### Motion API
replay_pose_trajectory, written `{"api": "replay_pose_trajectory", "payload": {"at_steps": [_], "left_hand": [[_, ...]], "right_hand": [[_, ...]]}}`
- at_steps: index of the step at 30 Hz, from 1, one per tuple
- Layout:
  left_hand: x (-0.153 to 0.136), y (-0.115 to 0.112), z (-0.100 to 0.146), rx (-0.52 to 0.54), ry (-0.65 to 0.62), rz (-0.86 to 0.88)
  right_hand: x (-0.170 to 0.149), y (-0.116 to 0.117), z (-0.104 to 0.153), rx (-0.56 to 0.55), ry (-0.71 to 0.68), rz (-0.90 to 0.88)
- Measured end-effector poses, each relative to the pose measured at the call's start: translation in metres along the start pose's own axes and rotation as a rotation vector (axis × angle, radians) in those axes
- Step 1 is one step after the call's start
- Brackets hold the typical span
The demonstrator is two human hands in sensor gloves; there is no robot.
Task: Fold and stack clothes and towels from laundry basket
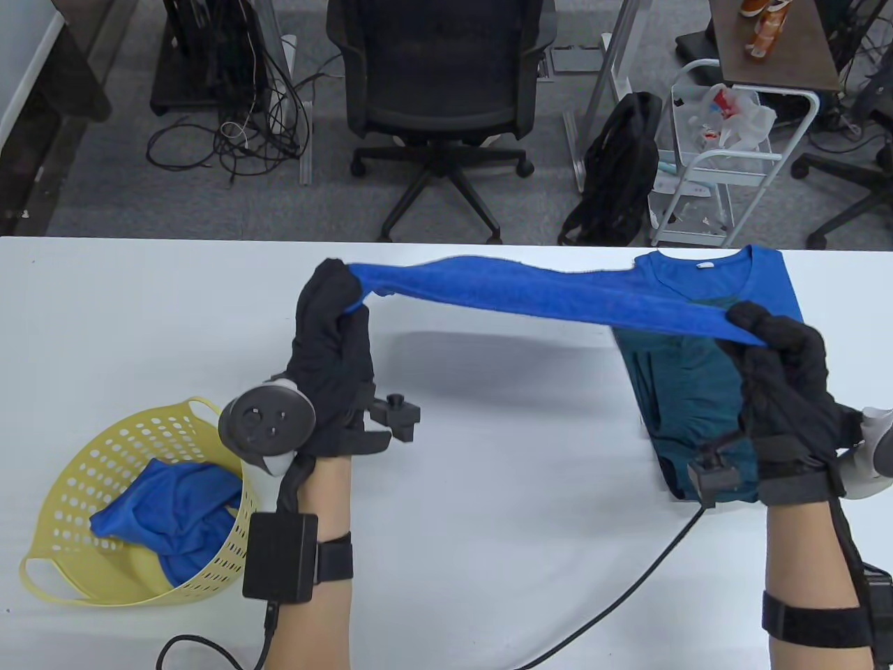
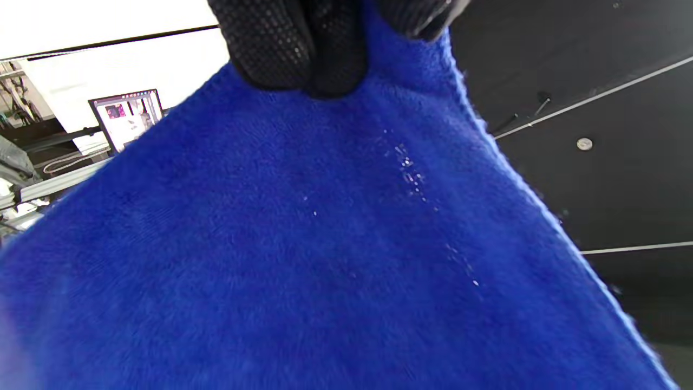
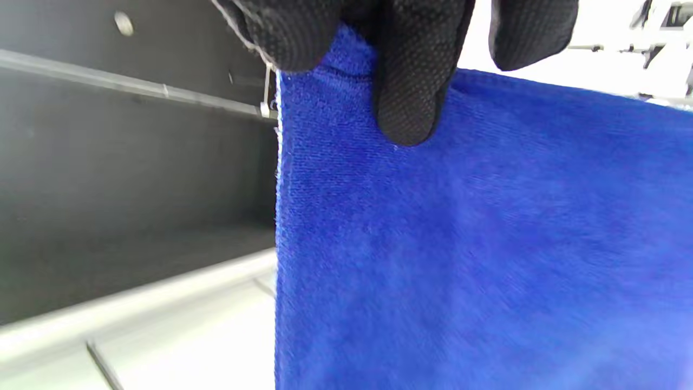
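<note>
Nearest the viewer, two forearms come up from the bottom edge over a white surface [image 1: 488,544]. At near left sits one yellow perforated laundry basket [image 1: 84,481] with one crumpled blue garment [image 1: 167,509] inside it.

Further in, the left hand [image 1: 335,356] and the right hand [image 1: 785,391], both in black gloves, hold one blue towel [image 1: 544,293] stretched between them, lifted above the surface. The left fingers [image 2: 298,49] are curled tight and pinch one corner of the towel; the right fingers [image 3: 411,81] pinch the opposite corner, thumb against cloth. The towel hangs taut from these two points.

Beyond the right hand, one folded blue T-shirt [image 1: 698,377] lies flat at the far right of the surface, collar facing away. The towel's right end hangs over it.

Past the surface edge stand a black office chair [image 1: 439,91], a black backpack [image 1: 617,167] and a white wire cart [image 1: 725,160].

Risk, as a judgement: only two corners are held, so a slip of either pinch would drop the towel in a heap. Lowering it carelessly could also drag across the T-shirt and spoil its fold.

Count: one towel in hand, one folded shirt, one garment left in one basket.
</note>
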State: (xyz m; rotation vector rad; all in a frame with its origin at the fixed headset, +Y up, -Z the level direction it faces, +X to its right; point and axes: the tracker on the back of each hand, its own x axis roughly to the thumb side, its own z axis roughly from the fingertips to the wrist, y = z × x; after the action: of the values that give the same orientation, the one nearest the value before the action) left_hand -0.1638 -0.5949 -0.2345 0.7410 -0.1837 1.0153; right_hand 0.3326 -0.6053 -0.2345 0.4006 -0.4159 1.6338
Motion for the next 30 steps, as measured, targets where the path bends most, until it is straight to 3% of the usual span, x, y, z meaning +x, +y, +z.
{"api": "replay_pose_trajectory", "payload": {"at_steps": [3,8,12,14,17,19,21,23,24,27,28,30], "left_hand": [[-0.019,-0.005,0.051,-0.125,0.087,-0.119],[-0.062,-0.018,0.12,-0.475,0.317,-0.359],[-0.081,-0.019,0.145,-0.542,0.358,-0.336],[-0.084,-0.018,0.149,-0.607,0.376,-0.355],[-0.085,-0.018,0.148,-0.656,0.408,-0.429],[-0.084,-0.019,0.148,-0.706,0.46,-0.486],[-0.081,-0.02,0.144,-0.807,0.504,-0.547],[-0.076,-0.026,0.13,-0.958,0.635,-0.61],[-0.078,-0.034,0.118,-1.0,0.72,-0.626],[-0.097,-0.061,0.077,-0.926,0.85,-0.612],[-0.102,-0.068,0.059,-0.861,0.873,-0.594],[-0.106,-0.077,0.019,-0.631,0.797,-0.456]], "right_hand": [[-0.036,0.003,0.038,0.086,0.124,0.112],[-0.085,0.007,0.095,0.192,0.344,0.371],[-0.087,0.004,0.104,0.268,0.433,0.488],[-0.084,0.004,0.105,0.24,0.422,0.464],[-0.083,0.002,0.106,0.27,0.473,0.48],[-0.086,0.0,0.106,0.349,0.564,0.45],[-0.091,0.0,0.107,0.485,0.733,0.378],[-0.099,0.002,0.102,0.603,0.858,0.264],[-0.107,0.005,0.092,0.56,0.884,0.219],[-0.121,0.011,0.056,0.365,1.004,0.259],[-0.12,0.013,0.04,0.306,0.978,0.301],[-0.107,0.015,0.007,0.078,0.813,0.341]]}}
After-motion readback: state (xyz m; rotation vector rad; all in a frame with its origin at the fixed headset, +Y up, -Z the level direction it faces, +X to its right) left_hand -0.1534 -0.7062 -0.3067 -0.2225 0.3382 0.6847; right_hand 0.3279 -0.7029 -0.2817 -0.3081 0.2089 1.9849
